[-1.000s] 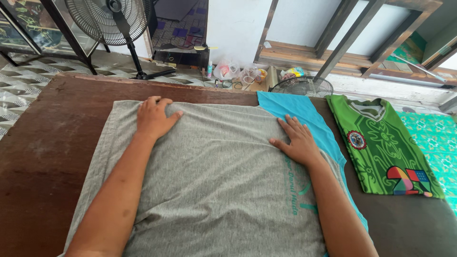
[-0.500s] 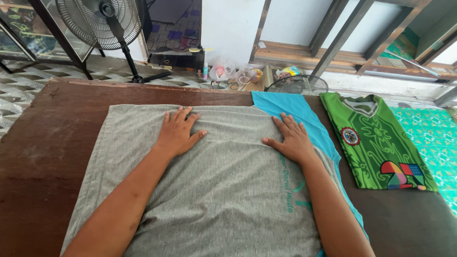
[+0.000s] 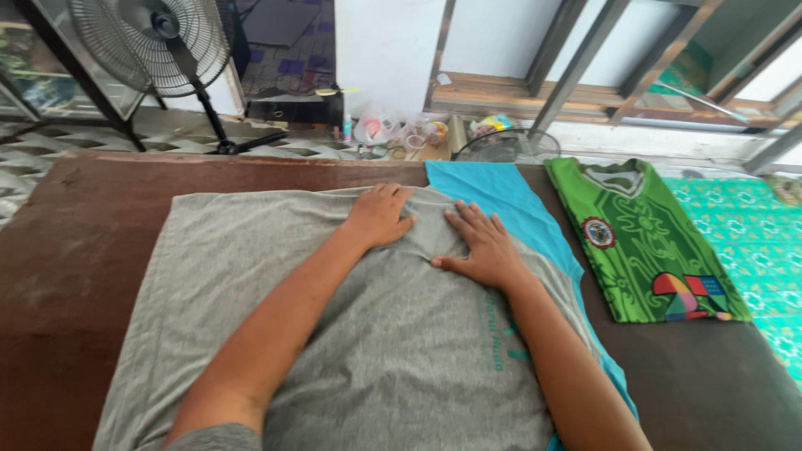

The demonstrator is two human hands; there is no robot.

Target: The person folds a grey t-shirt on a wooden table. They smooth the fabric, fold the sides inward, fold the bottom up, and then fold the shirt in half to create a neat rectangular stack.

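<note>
A grey shirt (image 3: 251,276) with a blue sleeve (image 3: 501,196) lies spread flat on a dark brown table (image 3: 75,242). My left hand (image 3: 380,215) rests palm down on the far edge of the grey cloth, fingers together and slightly curled into the fabric. My right hand (image 3: 478,246) lies flat beside it, fingers spread, just left of the blue sleeve. The two hands sit close together, almost touching. Neither hand lifts the cloth.
A folded green patterned jersey (image 3: 639,242) lies on the table to the right, with a turquoise patterned cloth (image 3: 752,242) beyond it. A standing fan (image 3: 154,42) is at the far left, a small fan (image 3: 505,149) and plastic bags (image 3: 393,129) behind the table.
My left hand has slid right along the shirt's far edge, from the left side to beside my right hand. My right hand has shifted slightly left.
</note>
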